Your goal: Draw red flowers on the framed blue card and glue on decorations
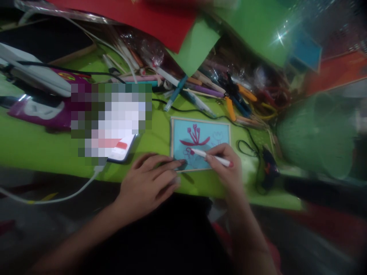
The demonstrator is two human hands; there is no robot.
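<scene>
A small light-blue card [213, 130] with a pale wooden border lies on the green table [34, 145]. Red flower shapes and faint pencil outlines are drawn on it. My right hand [225, 162] is closed on a white marker with a red tip [209, 156], the tip resting on the card's lower left part. My left hand [151, 179] lies flat beside it, fingers stretched out, fingertips pressing the card's lower left corner.
A phone [122, 151] with a white cable lies left of the card. Behind the card sits a heap of pens, markers and sticks [200, 88], plus orange-handled pliers [232, 103]. Red and green paper sheets [195, 42] cover the back. A black glue gun [268, 168] lies right.
</scene>
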